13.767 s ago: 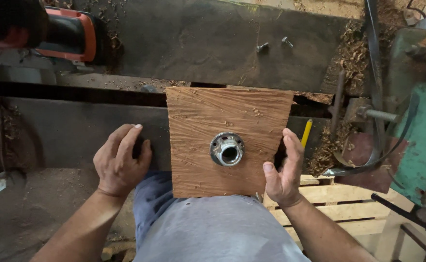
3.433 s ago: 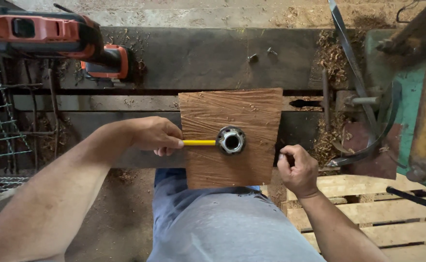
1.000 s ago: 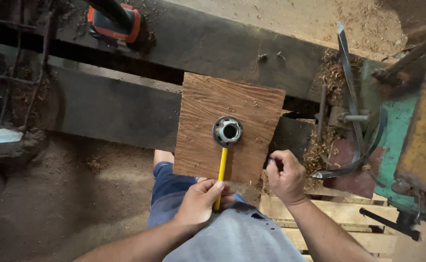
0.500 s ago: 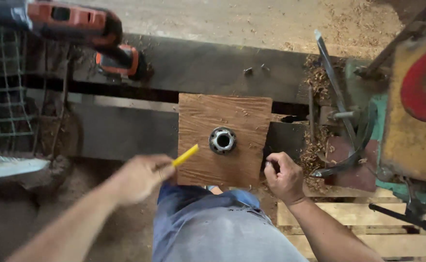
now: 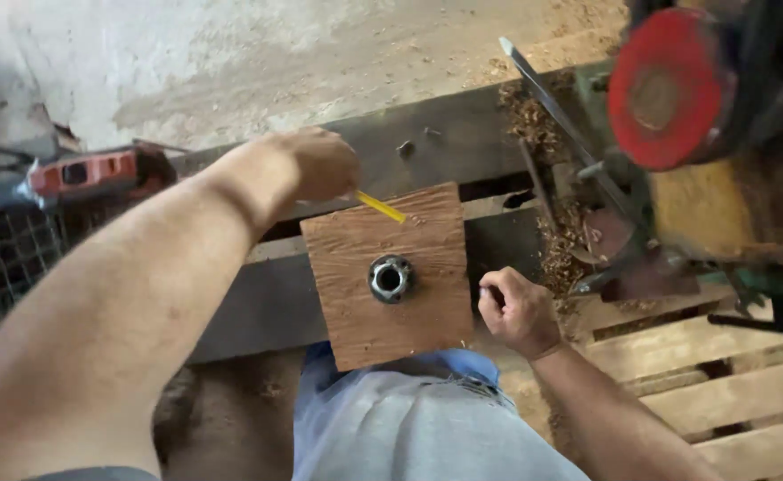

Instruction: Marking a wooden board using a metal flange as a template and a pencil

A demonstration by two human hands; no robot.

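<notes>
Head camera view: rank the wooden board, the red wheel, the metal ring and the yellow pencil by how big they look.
1. wooden board
2. red wheel, though it may sit nearer the camera
3. metal ring and yellow pencil: too alike to rank, since the left hand hides part of the pencil.

left hand [image 5: 318, 163] gripping yellow pencil [image 5: 381, 207], wooden board [image 5: 384, 273], metal flange [image 5: 390, 278]

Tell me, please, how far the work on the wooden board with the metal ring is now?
Done: the metal ring sits in the middle of the wooden board, which lies across the dark beams. In hand: the left hand holds a yellow pencil with its tip at the board's far edge; the right hand is closed beside the board. Left: two bolts lie unused, and the orange drill is untouched.
</notes>
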